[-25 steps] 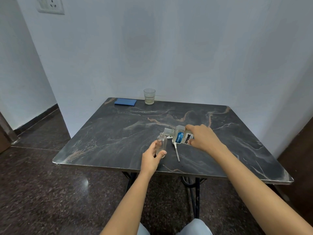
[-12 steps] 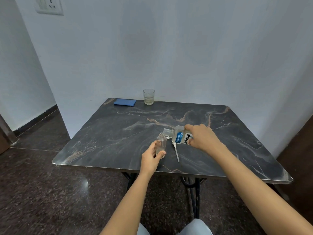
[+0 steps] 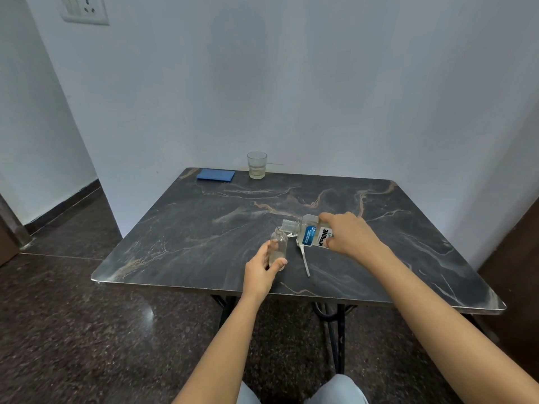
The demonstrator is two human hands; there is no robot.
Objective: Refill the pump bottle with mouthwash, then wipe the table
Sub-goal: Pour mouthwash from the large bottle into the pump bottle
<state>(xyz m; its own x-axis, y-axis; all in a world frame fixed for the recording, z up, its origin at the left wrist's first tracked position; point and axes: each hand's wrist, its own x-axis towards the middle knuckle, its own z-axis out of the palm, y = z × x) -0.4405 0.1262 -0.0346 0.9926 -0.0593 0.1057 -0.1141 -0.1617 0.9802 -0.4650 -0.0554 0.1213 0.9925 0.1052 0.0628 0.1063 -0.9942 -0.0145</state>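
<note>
A small clear pump bottle [image 3: 279, 243] stands upright near the front of the dark marble table [image 3: 204, 228], its top off. My left hand [image 3: 260, 271] grips its lower part. My right hand [image 3: 347, 234] holds a clear mouthwash bottle [image 3: 310, 234] with a blue and white label, tipped on its side, its open neck just above and right of the small bottle's mouth. The white pump head with its long tube [image 3: 304, 259] lies on the table between my hands. A folded blue cloth [image 3: 215, 174] lies at the back left corner.
A drinking glass [image 3: 256, 165] with a little pale liquid stands at the back edge against the white wall. My knees show below the table's front edge. Dark stone floor lies to the left and a dark wooden panel to the right.
Almost nothing has moved. The mouthwash bottle stays tipped towards the small bottle, and both hands keep their hold.
</note>
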